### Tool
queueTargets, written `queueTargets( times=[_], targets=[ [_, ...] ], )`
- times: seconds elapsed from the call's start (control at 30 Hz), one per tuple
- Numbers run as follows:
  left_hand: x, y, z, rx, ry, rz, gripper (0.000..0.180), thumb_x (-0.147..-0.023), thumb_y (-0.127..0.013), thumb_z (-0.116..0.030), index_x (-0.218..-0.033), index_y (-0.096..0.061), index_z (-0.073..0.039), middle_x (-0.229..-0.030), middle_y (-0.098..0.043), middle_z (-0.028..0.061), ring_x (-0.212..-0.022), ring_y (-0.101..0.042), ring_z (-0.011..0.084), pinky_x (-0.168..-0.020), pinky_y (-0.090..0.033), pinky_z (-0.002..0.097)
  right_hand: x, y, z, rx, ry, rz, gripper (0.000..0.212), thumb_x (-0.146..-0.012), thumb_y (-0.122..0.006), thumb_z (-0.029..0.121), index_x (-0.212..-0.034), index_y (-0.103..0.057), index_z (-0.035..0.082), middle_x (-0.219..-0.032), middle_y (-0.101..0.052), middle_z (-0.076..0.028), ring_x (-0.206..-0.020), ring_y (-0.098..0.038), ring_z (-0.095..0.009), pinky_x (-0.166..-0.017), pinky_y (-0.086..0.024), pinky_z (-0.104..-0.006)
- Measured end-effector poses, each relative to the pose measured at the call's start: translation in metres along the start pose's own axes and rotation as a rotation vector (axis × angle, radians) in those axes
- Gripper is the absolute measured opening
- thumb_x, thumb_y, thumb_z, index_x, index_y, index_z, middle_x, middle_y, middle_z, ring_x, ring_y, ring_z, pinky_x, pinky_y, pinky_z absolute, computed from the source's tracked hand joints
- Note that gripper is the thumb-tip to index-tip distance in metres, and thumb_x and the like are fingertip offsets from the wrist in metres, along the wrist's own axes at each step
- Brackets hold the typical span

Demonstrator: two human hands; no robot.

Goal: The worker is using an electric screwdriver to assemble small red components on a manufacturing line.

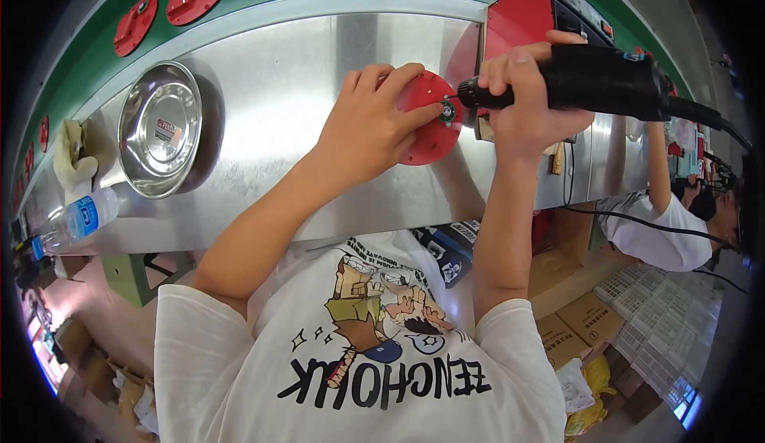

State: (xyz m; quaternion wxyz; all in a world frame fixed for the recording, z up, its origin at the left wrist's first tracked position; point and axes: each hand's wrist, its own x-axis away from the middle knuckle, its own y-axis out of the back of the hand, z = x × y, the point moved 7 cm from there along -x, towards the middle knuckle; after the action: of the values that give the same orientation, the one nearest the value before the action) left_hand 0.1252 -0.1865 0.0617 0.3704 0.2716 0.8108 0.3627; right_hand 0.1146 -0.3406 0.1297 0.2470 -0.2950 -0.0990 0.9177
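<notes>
Right grip [522, 100] clasps black power screwdriver [606, 83], left grip [373, 120] touches red disc [433, 144].

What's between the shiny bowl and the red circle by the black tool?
In the head view, bare metal tabletop, then the left hand, which touches the red disc.

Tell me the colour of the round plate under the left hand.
The round plate is red, showing best in the head view.
</notes>
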Motion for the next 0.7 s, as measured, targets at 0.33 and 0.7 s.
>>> queueTargets(
  times=[0.33,0.7],
  targets=[
    [0.002,-0.004,-0.002,0.023,0.017,0.013,0.048,-0.065,-0.071,-0.006,-0.110,-0.070,-0.021,-0.134,-0.050,0.0087,-0.110,-0.050,0.0353,-0.095,-0.041,0.0448,0.002,0.004,-0.004,-0.039,-0.018,-0.001,0.029,-0.077,-0.057,-0.015,-0.105,-0.049,-0.010,-0.067,-0.059,-0.008,-0.048,-0.053,-0.014,-0.047,-0.048,-0.0323],
    [-0.002,0.001,0.010,-0.068,-0.022,-0.038,0.036,-0.068,-0.071,-0.016,-0.103,-0.073,-0.022,-0.125,-0.054,0.0080,-0.106,-0.052,0.0294,-0.085,-0.041,0.0402,0.011,-0.010,-0.024,0.139,-0.045,0.065,0.030,-0.079,-0.057,-0.013,-0.105,-0.049,-0.003,-0.072,-0.055,-0.007,-0.054,-0.055,-0.016,-0.056,-0.050,-0.0371]
  ],
)
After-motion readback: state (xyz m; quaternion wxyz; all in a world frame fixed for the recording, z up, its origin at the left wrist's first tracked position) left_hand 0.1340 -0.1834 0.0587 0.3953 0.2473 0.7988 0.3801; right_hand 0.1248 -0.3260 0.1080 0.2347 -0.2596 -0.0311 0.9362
